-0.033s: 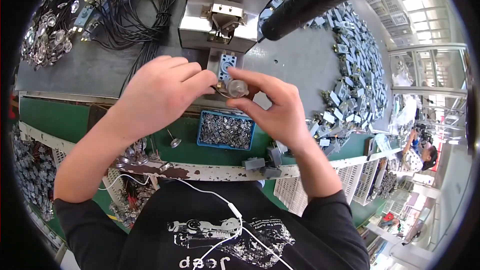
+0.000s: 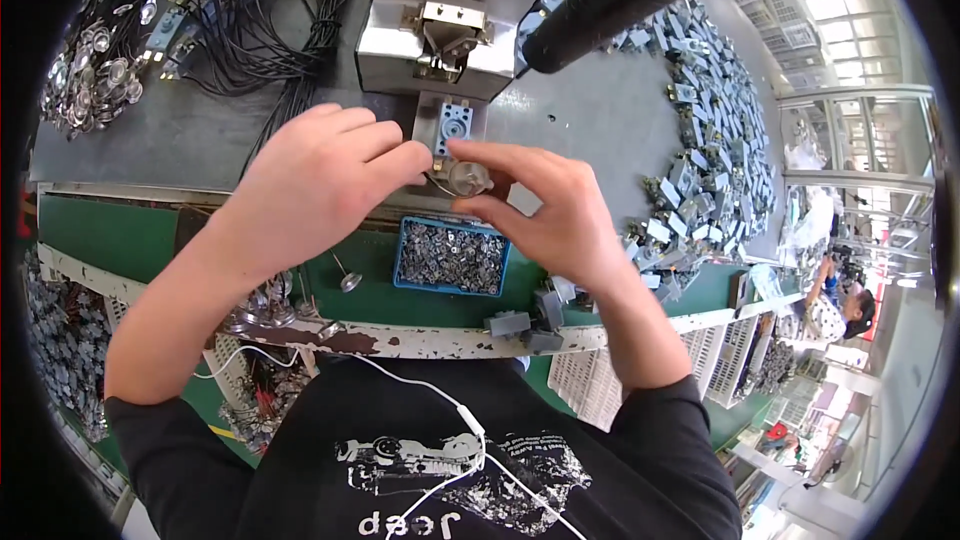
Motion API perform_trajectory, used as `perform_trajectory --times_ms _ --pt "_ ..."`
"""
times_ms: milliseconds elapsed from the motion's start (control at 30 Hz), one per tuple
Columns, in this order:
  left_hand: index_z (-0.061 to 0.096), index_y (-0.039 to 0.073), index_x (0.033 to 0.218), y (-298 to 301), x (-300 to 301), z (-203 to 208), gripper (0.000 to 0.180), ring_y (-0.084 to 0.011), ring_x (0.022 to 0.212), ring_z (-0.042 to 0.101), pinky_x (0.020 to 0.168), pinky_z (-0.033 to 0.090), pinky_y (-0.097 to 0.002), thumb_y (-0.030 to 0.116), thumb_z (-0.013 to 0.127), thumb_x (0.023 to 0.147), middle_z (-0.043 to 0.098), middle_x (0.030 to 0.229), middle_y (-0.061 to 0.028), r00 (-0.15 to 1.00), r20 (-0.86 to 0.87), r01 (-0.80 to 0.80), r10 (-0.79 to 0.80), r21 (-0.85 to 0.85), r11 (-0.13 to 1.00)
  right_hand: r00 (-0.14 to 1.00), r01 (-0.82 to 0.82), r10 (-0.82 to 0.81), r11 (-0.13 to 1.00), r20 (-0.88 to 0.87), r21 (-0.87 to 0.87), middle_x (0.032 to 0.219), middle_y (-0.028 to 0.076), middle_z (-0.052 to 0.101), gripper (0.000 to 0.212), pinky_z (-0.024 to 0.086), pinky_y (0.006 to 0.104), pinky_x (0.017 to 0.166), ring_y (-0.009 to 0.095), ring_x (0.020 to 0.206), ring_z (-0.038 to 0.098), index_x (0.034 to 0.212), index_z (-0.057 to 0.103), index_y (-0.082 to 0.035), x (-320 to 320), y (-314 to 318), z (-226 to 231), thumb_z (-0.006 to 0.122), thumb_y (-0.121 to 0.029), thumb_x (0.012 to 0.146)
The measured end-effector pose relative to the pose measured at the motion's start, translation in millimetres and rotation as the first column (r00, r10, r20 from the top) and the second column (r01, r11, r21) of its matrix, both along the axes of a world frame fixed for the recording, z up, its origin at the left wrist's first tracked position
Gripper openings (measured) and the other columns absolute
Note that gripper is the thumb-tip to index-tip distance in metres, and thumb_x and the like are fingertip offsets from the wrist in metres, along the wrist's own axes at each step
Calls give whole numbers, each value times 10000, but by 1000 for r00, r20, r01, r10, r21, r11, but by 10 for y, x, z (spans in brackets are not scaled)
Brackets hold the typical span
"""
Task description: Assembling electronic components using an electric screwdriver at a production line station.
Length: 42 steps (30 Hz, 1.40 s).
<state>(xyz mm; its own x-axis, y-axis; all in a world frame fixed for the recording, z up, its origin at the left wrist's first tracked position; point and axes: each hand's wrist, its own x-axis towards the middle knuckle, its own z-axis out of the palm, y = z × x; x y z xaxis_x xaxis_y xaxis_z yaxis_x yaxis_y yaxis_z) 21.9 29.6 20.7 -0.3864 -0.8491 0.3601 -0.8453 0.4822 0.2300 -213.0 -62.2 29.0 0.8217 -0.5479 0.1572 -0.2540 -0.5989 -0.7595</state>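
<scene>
Clear round piece (image 2: 469, 178), front and centre: it sat between the thumb and forefinger of my right hand (image 2: 555, 205), which pinched it from either side, just in front of the machine (image 2: 395, 50). Across from it, I had the left hand (image 2: 325, 185) with its fingers curled close together, tips right beside the piece, where a thin dark lead (image 2: 434, 183) showed; whether those tips gripped the lead, I could not tell from my end. Right above the clear round piece, a blue-grey block (image 2: 454, 128) lay on the plate before the machine, and my right forefinger reached close to its lower edge. Nearer the wearer, below the hands, stood a blue tray (image 2: 445, 291) full of small metal parts (image 2: 452, 258), with a few grey blocks (image 2: 530, 325) off to its right. Out left, I saw a bundle of black wires (image 2: 325, 35) and a heap of shiny discs (image 2: 105, 80); out right, a long pile of blue-grey blocks (image 2: 720, 110) spread over the grey table (image 2: 580, 120), well apart from both hands.
</scene>
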Motion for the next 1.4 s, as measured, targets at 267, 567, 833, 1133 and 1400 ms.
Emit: perform_trajectory --times_ms 267,567,833,1133,1400 --pt "658 74 985 -34 -44 129 154 -226 882 624 779 498 -364 91 700 838 579 837 -50 994 -98 58 -46 124 991 963 -180 212 965 -165 191 1102 121 744 424 569 312 817 202 927 736 1348 642 -39 -78 -137 19 723 -31 932" --pt "743 60 954 -72 -40 35 159 -247 787 636 683 509 -364 -17 768 817 606 841 -68 832 -552 110 49 251 962 952 -113 -171 577 255 809 1147 137 716 370 570 327 917 194 1008 712 1393 576 46 -108 135 -176 616 -56 1039" --pt "758 109 926 -116 82 -27 209 -239 823 632 706 500 -364 -16 755 759 630 878 -32 878 -464 165 -116 67 984 993 -108 -1 409 119 906 1097 132 717 389 576 313 860 177 910 711 1408 548 67 -9 -172 -119 588 -101 1059" --pt "739 118 978 -126 62 -140 208 -226 873 642 772 489 -372 83 782 777 671 912 5 847 -436 385 -305 107 917 907 -204 418 534 -47 820 994 67 688 169 568 271 793 116 863 687 1144 540 -5 215 -401 -22 637 -77 1027" --pt "713 3 1106 -237 -38 85 308 -167 803 704 751 549 -297 -7 803 812 739 884 -71 799 -583 -27 149 213 977 982 101 -123 984 -146 -147 1444 172 543 687 550 406 976 359 1226 600 1472 493 -52 -126 -126 -245 787 -77 852"
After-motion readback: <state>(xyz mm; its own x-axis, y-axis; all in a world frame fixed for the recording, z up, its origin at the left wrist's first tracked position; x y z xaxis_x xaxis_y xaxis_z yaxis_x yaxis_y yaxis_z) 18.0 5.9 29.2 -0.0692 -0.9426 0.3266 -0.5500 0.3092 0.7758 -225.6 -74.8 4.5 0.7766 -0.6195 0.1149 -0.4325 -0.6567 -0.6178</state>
